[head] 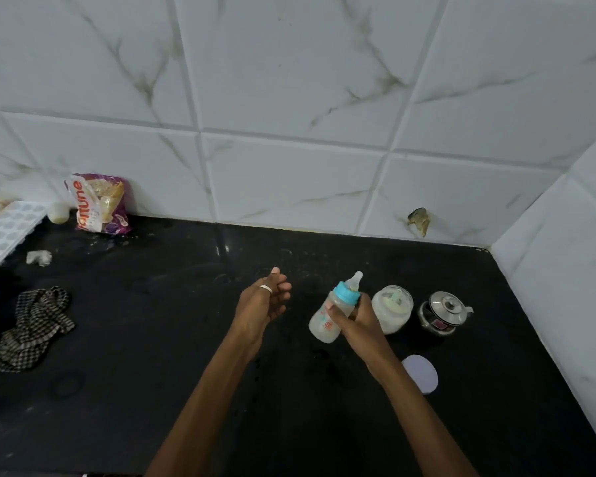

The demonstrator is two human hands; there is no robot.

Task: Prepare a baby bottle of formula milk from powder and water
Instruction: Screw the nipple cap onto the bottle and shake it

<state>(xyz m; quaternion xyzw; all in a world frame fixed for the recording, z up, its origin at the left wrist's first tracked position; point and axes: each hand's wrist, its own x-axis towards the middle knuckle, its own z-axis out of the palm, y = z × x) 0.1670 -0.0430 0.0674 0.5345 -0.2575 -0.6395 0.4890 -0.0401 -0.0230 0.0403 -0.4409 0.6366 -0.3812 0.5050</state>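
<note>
A right hand (356, 316) wraps its curled fingers round a small translucent plastic baby bottle (326, 323) with a teal screw collar (347, 293) and a clear soft teat (355, 279), holding it above the black stone counter (152, 339), tilted with the teat toward one o'clock. At the bottle's nine o'clock the ringed left hand (263, 304) hangs empty, fingers loosely spread. The bottle looks pale and milky inside and the collar appears screwed on, so mixing seems under way. It should handle as light, stiff and smooth-walled, likely slippery if wet. The firm body just below the collar is the place to grip; the teat would squash. At its three o'clock stand a clear round jar of white powder (391, 309) and, farther on, a lidded steel pot (443, 313); a white round lid (420, 373) lies at five o'clock.
</note>
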